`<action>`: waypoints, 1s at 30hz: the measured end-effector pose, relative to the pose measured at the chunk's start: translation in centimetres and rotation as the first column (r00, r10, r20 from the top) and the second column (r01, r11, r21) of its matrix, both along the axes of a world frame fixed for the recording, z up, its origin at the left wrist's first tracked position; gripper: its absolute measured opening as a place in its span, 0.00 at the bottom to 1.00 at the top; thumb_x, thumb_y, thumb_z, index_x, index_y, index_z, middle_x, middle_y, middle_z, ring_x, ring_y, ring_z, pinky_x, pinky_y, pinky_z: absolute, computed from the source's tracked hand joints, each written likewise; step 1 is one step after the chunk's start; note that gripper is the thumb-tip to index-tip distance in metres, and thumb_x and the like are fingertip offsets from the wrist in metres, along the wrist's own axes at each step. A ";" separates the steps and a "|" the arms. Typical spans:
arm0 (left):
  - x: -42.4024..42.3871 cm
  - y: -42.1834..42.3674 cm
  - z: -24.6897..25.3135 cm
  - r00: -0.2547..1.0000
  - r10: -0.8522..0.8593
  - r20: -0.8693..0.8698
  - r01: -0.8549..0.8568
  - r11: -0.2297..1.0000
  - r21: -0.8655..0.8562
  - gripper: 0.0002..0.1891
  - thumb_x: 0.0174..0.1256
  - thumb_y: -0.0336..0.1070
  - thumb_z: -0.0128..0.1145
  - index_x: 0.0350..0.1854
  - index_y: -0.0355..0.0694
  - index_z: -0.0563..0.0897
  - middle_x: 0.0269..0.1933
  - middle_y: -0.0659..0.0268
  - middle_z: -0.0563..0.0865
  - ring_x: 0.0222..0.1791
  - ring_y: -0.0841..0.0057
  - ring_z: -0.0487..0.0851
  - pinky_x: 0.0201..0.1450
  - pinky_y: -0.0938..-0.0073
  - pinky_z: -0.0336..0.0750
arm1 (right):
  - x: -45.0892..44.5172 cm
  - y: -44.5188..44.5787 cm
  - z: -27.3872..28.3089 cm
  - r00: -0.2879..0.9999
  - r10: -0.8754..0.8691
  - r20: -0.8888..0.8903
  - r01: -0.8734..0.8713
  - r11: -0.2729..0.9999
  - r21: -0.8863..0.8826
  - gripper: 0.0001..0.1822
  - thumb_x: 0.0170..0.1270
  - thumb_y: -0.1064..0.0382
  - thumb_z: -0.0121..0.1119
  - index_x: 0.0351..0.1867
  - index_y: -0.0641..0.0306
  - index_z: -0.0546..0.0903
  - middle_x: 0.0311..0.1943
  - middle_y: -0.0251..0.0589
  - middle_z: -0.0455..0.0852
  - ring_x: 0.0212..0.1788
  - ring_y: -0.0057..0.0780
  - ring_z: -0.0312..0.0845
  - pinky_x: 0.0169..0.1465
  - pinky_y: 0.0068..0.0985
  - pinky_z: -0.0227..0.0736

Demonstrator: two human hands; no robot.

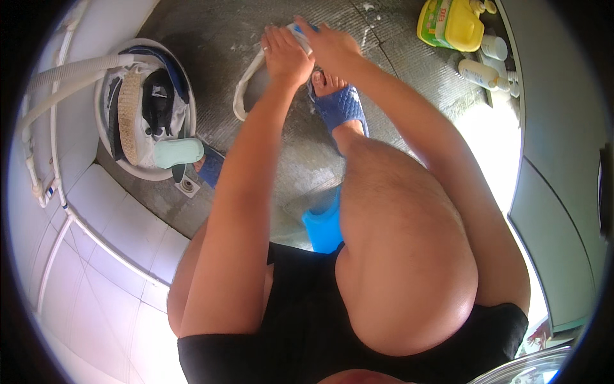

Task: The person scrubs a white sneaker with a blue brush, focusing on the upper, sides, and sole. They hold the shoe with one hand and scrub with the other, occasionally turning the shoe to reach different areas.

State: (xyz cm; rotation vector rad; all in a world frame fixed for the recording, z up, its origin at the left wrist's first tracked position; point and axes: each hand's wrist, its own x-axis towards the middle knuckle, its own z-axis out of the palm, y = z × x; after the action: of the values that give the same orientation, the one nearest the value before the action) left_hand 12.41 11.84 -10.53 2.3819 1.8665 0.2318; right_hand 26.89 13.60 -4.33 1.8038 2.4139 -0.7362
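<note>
My left hand [286, 55] lies palm down near the top of the view, gripping a white fabric strap [244, 86] against the wet floor. The strap loops down and to the left of that hand. Close beside it, my right hand [333, 47] closes around a small blue object [307, 28], whose shape is mostly hidden by the fingers. A whitish part shows between the two hands, but I cannot tell which thing it belongs to. My foot in a blue slipper [340, 108] rests just below the right hand.
At left, a white basin [193, 115] holds shoes [129, 115] and suds, with a mint-green oblong item [178, 152] at its rim. A ribbed hose [81, 72] crosses it. A floor drain [187, 186], blue plastic item [324, 230], yellow jug [451, 24] and white bottle [477, 74] stand around.
</note>
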 end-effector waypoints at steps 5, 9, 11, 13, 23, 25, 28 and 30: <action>0.5 0.9 0.3 0.997 -0.048 0.067 0.051 0.998 -0.040 0.51 0.59 0.59 0.73 0.68 0.22 0.62 0.68 0.35 0.70 0.76 0.37 0.64 0.80 0.39 0.54 | 0.1 3.9 -1.5 0.997 0.081 -0.012 -0.079 0.993 0.091 0.44 0.67 0.60 0.63 0.84 0.43 0.57 0.55 0.59 0.85 0.47 0.58 0.90 0.42 0.44 0.89; -0.3 -0.5 -0.1 0.999 0.031 0.007 -0.031 0.999 -0.025 0.52 0.57 0.59 0.75 0.67 0.22 0.61 0.67 0.35 0.70 0.74 0.37 0.66 0.79 0.38 0.54 | 0.9 -2.4 -0.6 0.999 -0.033 -0.006 0.033 0.998 0.045 0.43 0.68 0.60 0.62 0.83 0.44 0.58 0.54 0.61 0.85 0.47 0.58 0.90 0.44 0.44 0.89; -0.3 -0.3 -0.2 0.999 0.041 0.019 -0.041 0.999 0.005 0.51 0.58 0.59 0.73 0.67 0.21 0.60 0.68 0.35 0.70 0.74 0.37 0.65 0.79 0.38 0.54 | 1.1 -3.0 1.3 0.998 0.007 0.058 -0.003 0.998 -0.068 0.42 0.70 0.60 0.60 0.84 0.44 0.57 0.54 0.62 0.85 0.47 0.57 0.91 0.44 0.45 0.89; 0.7 0.2 -0.1 0.997 0.008 0.075 -0.011 0.999 0.041 0.47 0.62 0.59 0.69 0.65 0.21 0.61 0.67 0.34 0.70 0.74 0.36 0.65 0.78 0.37 0.54 | 0.2 -0.1 -0.9 0.999 0.026 0.022 -0.026 0.999 0.032 0.45 0.69 0.61 0.60 0.85 0.43 0.53 0.54 0.63 0.84 0.45 0.58 0.90 0.44 0.45 0.88; 0.0 0.2 -0.4 0.998 0.027 0.053 -0.032 0.995 0.093 0.41 0.63 0.54 0.68 0.62 0.23 0.63 0.61 0.40 0.73 0.69 0.40 0.68 0.73 0.38 0.59 | -0.6 -1.0 0.2 0.997 0.019 0.078 -0.023 0.998 0.054 0.40 0.71 0.60 0.59 0.83 0.43 0.58 0.53 0.65 0.85 0.39 0.58 0.92 0.37 0.45 0.90; 1.3 1.0 -1.3 0.999 -0.011 0.036 0.005 0.988 0.157 0.40 0.63 0.55 0.67 0.61 0.23 0.64 0.59 0.41 0.73 0.69 0.40 0.68 0.74 0.38 0.59 | -0.5 1.4 -2.1 0.999 0.004 0.036 -0.010 0.988 0.157 0.42 0.70 0.60 0.61 0.84 0.42 0.57 0.53 0.62 0.85 0.41 0.56 0.92 0.39 0.42 0.90; 0.4 0.8 -1.3 0.997 -0.014 0.070 0.007 0.995 0.100 0.40 0.64 0.55 0.66 0.60 0.22 0.65 0.59 0.41 0.73 0.70 0.40 0.68 0.76 0.39 0.56 | -0.8 2.6 -0.6 0.996 0.065 0.059 -0.069 0.994 0.081 0.44 0.69 0.61 0.63 0.84 0.42 0.56 0.55 0.62 0.84 0.43 0.56 0.92 0.42 0.41 0.90; 0.2 0.5 -0.1 0.992 0.036 0.122 -0.034 0.999 -0.015 0.41 0.61 0.53 0.69 0.62 0.23 0.64 0.60 0.41 0.72 0.71 0.40 0.67 0.78 0.40 0.54 | 0.0 -0.3 0.2 0.999 0.026 0.046 -0.027 1.000 0.006 0.44 0.69 0.62 0.63 0.84 0.42 0.56 0.56 0.62 0.84 0.43 0.57 0.92 0.42 0.41 0.90</action>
State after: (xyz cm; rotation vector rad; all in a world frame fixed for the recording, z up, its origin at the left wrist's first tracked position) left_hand 12.60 12.34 -10.66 2.2724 1.8501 0.3589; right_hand 26.88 13.33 -4.18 1.7673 2.4092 -0.6780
